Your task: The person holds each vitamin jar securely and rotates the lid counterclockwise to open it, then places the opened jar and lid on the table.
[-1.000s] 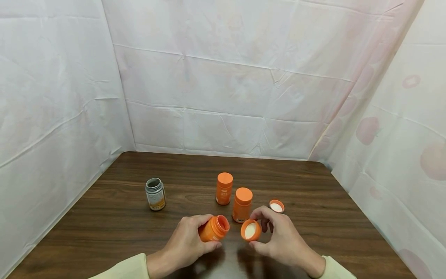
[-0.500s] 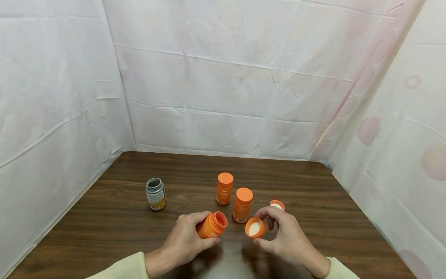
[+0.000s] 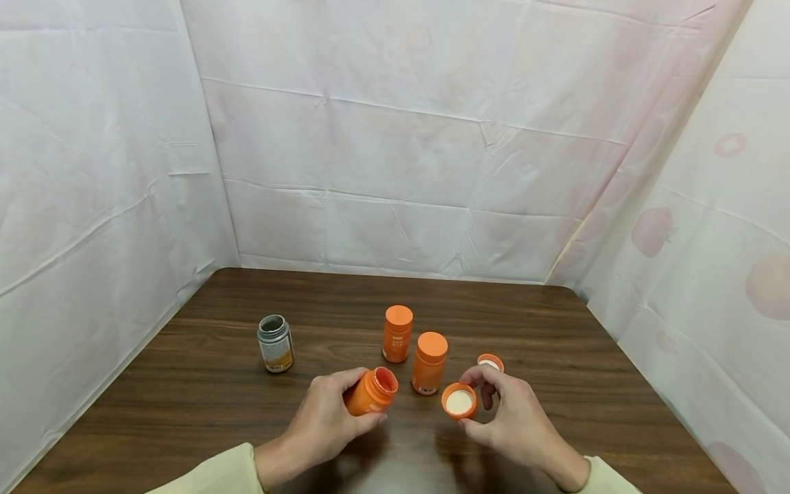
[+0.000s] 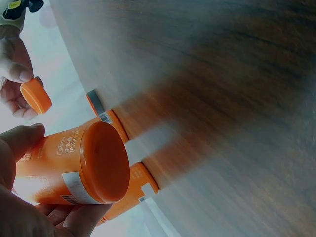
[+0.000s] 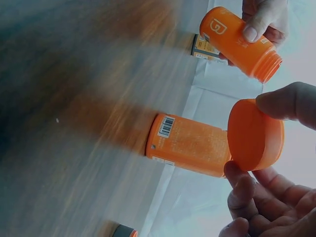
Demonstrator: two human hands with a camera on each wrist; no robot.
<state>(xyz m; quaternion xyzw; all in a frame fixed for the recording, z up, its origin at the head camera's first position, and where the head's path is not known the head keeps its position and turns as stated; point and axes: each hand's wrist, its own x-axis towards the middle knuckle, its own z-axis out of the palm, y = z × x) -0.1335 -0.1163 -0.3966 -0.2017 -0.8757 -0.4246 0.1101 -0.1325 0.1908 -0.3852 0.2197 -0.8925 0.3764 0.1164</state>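
My left hand [image 3: 327, 416] grips an uncapped orange bottle [image 3: 369, 393], held tilted with its mouth toward the right. The left wrist view shows that bottle's round base [image 4: 105, 163] raised off the table. To the right, my right hand [image 3: 509, 414] pinches an orange screw cap [image 3: 459, 401] between thumb and fingers, its white inner lining facing up toward my head. In the right wrist view the cap's smooth outer top [image 5: 247, 134] shows. Bottle and cap are apart. Just beyond them stands a capped orange bottle [image 3: 429, 363], with a second capped orange bottle [image 3: 398, 334] behind it.
An open grey bottle [image 3: 275, 344] with a yellow-printed label stands at the left of the dark wooden table [image 3: 185, 384]. Behind my right fingers lies another cap [image 3: 491, 362], lining up, partly hidden. Pale printed curtains [image 3: 395, 137] hang round the table.
My left hand has shifted slightly left and away from me with the bottle. My right hand has carried the cap to the right, widening the gap between them.
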